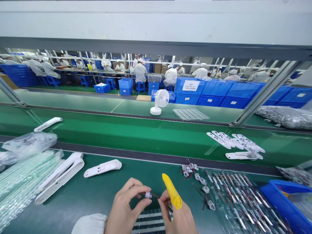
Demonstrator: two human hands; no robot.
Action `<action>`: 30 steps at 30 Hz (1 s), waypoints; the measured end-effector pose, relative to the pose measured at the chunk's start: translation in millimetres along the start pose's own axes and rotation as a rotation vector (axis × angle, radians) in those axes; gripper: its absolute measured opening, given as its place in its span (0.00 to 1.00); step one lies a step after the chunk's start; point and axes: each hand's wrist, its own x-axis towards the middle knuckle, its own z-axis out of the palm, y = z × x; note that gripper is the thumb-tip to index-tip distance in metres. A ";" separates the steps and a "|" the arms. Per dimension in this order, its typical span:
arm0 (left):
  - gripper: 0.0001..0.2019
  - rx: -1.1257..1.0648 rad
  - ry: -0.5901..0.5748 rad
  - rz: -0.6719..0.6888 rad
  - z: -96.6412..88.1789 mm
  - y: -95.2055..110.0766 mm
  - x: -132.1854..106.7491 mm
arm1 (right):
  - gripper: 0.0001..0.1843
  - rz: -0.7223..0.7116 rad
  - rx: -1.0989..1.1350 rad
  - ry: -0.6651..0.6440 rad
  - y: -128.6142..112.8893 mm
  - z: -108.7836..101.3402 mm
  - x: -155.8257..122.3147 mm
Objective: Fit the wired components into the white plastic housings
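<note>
My left hand pinches a small white plastic piece between thumb and fingertips. A thin dark-red wire runs from that piece to my right hand, whose thumb and fingers are closed on it. A yellow finger cot covers the raised index finger of the right hand. Under both hands lies a dark striped piece, partly hidden. To the right are several small white round parts with red and black wires, beside a clear tray of slim wired parts.
White handle-shaped shells lie on the left, near stacked clear trays and a plastic bag. A blue bin stands at right. On the ledge ahead are white strips; behind it, a small fan. Co-workers sit farther back.
</note>
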 end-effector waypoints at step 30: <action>0.11 0.367 0.012 0.178 -0.1 12.5 1.3 | 0.11 -0.100 -0.003 -0.343 -2.1 5.7 33.5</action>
